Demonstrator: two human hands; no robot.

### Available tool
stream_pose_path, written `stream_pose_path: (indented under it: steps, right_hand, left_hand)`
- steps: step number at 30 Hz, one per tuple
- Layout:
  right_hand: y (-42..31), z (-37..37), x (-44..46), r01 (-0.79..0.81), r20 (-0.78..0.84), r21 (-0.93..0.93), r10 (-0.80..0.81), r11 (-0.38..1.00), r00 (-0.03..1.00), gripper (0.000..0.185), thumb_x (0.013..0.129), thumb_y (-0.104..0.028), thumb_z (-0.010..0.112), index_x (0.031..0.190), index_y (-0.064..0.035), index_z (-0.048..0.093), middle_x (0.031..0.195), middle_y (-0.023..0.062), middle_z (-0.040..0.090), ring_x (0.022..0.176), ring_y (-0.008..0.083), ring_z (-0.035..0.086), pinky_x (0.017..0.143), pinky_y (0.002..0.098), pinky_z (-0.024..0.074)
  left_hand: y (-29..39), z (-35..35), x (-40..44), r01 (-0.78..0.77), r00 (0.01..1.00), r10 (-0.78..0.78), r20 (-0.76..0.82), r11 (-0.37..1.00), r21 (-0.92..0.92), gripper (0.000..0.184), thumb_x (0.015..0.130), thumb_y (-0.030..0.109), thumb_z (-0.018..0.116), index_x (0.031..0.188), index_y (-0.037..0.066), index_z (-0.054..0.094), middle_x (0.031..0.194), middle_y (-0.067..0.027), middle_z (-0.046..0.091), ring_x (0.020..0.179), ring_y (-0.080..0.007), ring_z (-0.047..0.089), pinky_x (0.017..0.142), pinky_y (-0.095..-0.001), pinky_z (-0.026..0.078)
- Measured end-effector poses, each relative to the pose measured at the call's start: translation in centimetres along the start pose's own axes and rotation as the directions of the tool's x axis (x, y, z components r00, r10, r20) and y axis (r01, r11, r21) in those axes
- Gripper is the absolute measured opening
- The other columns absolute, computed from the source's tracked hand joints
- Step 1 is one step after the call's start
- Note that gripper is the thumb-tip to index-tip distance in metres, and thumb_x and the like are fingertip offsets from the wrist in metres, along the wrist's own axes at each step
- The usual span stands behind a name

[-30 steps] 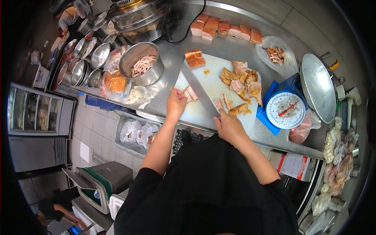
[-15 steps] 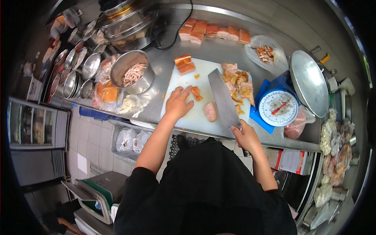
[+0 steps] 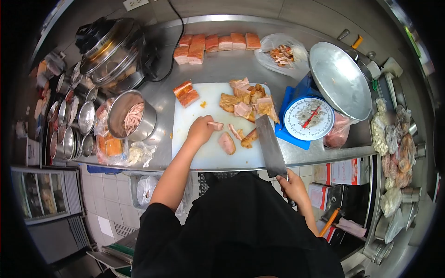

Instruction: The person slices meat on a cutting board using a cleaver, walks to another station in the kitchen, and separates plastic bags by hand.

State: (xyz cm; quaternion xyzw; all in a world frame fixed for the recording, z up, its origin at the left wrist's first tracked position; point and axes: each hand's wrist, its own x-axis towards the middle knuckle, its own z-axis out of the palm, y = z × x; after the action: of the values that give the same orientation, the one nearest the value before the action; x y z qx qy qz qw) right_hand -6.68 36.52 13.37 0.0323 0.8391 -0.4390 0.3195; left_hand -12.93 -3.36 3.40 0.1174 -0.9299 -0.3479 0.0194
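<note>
My left hand [image 3: 200, 131] is closed on a small piece of pork [image 3: 215, 125] over the white cutting board [image 3: 204, 160]. My right hand [image 3: 292, 186] grips the handle of a cleaver [image 3: 270, 146], whose wide blade lies over the board's right edge. Between the two hands are a cut pork slice [image 3: 226, 143], a thin strip [image 3: 235, 132] and a browned piece [image 3: 249, 138]. A heap of browned chunks [image 3: 243, 110] sits at the board's upper right. Red-skinned pork [image 3: 186, 93] lies at its upper left corner.
Left of the board stands a metal pot [image 3: 131, 116] of pale strips, with a large steel appliance [image 3: 113, 60] behind. Pork blocks [image 3: 212, 43] line the back beside a bag of scraps [image 3: 282, 54]. A blue scale [image 3: 308, 118] with a metal pan [image 3: 340, 76] stands right.
The view has swung, shifting the counter leftward. My left hand has gone from spread fingers to closed on a small piece. The cleaver has moved away from the board's middle to its right edge.
</note>
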Motion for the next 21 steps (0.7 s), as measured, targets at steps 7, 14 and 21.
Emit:
stream_pose_path:
  steps: [7,14,21]
  right_hand:
    - [0.4,-0.8,-0.6,-0.033,-0.054,-0.037,0.031,0.999,0.998,0.028,0.098,-0.029,0.067,0.113,-0.0047,0.067,0.063,0.0077,0.064,0.051,0.0182,0.062,0.053,0.0361,0.0488]
    - [0.4,-0.7,-2.2,-0.033,-0.145,-0.111,0.017,0.993,0.989,0.033,0.097,-0.034,0.068,0.107,-0.0029,0.066,0.069,0.0179,0.067,0.064,0.0325,0.068,0.064,0.0433,0.0522]
    - [1.7,-1.9,-1.3,-0.085,-0.106,-0.061,0.079,0.994,0.991,0.031,0.096,-0.031,0.07,0.106,-0.0022,0.065,0.065,0.0159,0.064,0.056,0.028,0.065,0.058,0.041,0.0497]
  left_hand:
    - [11.2,-0.7,12.3,0.181,0.948,-0.031,0.315,0.87,-0.459,0.024,0.092,0.029,0.068,0.094,0.005,0.07,0.082,-0.0073,0.071,0.072,-0.015,0.065,0.057,-0.0332,0.051]
    - [26.7,-2.3,28.5,0.034,0.977,0.018,0.215,0.971,-0.238,0.047,0.091,0.031,0.072,0.129,0.006,0.061,0.104,-0.0145,0.07,0.084,-0.0193,0.071,0.061,-0.0346,0.06]
    - [15.9,-4.4,19.1,-0.259,0.883,0.345,0.317,0.923,-0.283,0.034,0.097,0.026,0.066,0.126,0.008,0.068,0.107,-0.0068,0.073,0.086,-0.0164,0.07,0.074,-0.0328,0.057]
